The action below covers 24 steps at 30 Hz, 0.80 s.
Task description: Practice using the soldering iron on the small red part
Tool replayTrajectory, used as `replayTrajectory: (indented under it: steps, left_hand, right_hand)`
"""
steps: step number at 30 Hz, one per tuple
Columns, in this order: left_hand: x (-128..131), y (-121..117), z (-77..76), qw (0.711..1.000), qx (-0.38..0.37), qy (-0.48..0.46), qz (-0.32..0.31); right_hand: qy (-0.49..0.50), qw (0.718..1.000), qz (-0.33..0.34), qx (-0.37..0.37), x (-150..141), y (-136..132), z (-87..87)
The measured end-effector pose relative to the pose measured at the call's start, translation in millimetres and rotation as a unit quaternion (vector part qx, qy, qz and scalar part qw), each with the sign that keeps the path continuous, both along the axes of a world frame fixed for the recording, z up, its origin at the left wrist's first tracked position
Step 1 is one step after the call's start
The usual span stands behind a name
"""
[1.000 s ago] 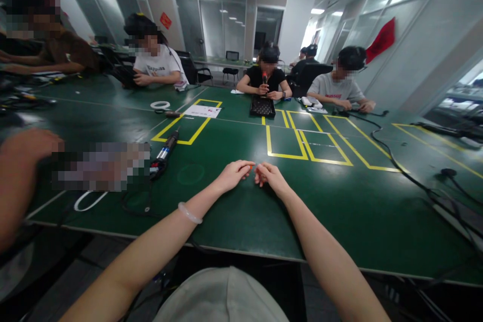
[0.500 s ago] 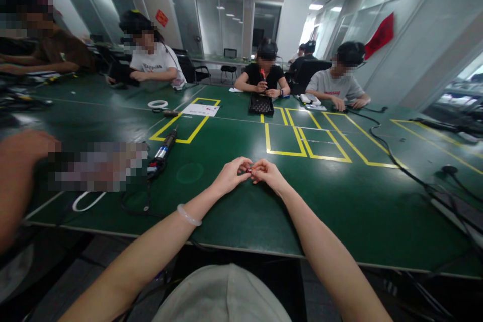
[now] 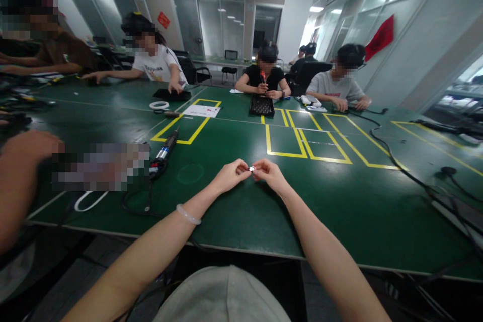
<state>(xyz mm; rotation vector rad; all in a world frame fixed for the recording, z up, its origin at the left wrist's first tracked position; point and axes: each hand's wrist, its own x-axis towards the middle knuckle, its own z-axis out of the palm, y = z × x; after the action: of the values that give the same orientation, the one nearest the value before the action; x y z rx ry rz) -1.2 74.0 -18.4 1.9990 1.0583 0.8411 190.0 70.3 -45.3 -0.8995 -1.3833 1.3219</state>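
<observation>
Between my fingertips is a small piece [image 3: 251, 168], bright white on one side with dark edges; its kind is too small to make out. My left hand [image 3: 232, 175] pinches it from the left, thumb below and forefinger above. From the other side my right hand [image 3: 268, 174] also grips it, its fingers curled and partly hidden. Both hands are just above the green table [image 3: 226, 221], near its front edge. A pale bangle [image 3: 188, 214] circles my left wrist.
An electric screwdriver [image 3: 165, 153] with a cable lies left of my hands. Yellow tape outlines [image 3: 287, 155] mark the table ahead. A co-worker opposite handles a black tray [image 3: 261, 105]. A neighbour's arm [image 3: 22, 176] reaches in at left. Black cables [image 3: 400, 167] run along the right.
My hands have come together, and the small piece between them has turned from showing orange-red to white. The co-worker at the back left has set a black object down on the table.
</observation>
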Motion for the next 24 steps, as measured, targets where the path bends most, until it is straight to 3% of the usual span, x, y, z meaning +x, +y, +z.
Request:
replayTrajectory:
  steps: [3,9,15,20,24]
  left_hand:
    - [-2.0,3.0,-3.6,0.999,0.001,0.037,-0.007]
    - [-2.4,11.9,-12.6,0.997,-0.060,0.000,-0.037]
    - [-3.6,9.7,-12.3,0.998,-0.054,0.012,-0.030]
    - [-2.5,2.2,-0.6,0.999,-0.034,0.040,-0.014]
    - [-18.7,-7.8,23.6,0.998,-0.006,0.062,0.024]
  right_hand:
    - [-0.011,1.000,0.001,0.010,0.7,0.7,-1.1]
    - [-0.044,0.998,0.016,0.032,-0.6,0.0,-4.7]
    - [-0.078,0.996,0.013,0.050,-1.3,-1.0,-4.2]
    - [-0.076,0.996,-0.001,0.054,-0.2,-1.5,-1.1]
    - [-0.073,0.996,-0.008,0.057,0.2,-2.5,0.9]
